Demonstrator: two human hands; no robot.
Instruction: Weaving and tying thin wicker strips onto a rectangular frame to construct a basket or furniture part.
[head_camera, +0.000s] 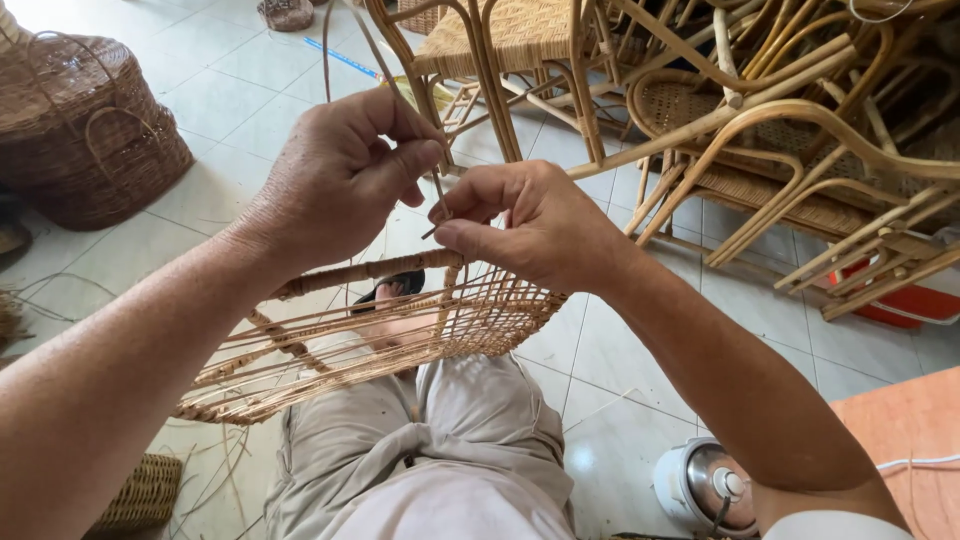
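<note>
Over the lap, a cane strand (437, 190) is pinched by left hand (335, 180) and right hand (530, 225), both closed on it, above the woven seat panel (400, 335); weave partly filled, open gaps left.

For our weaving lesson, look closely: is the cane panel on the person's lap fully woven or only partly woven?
Partly woven. The cane panel shows dense lattice at its right end, while leftward only loose spaced strands cross the frame, with trousers showing through.

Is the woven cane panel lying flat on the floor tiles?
No, the woven cane panel is raised above the person's lap, with both hands pinching a thin strand over it.
</note>
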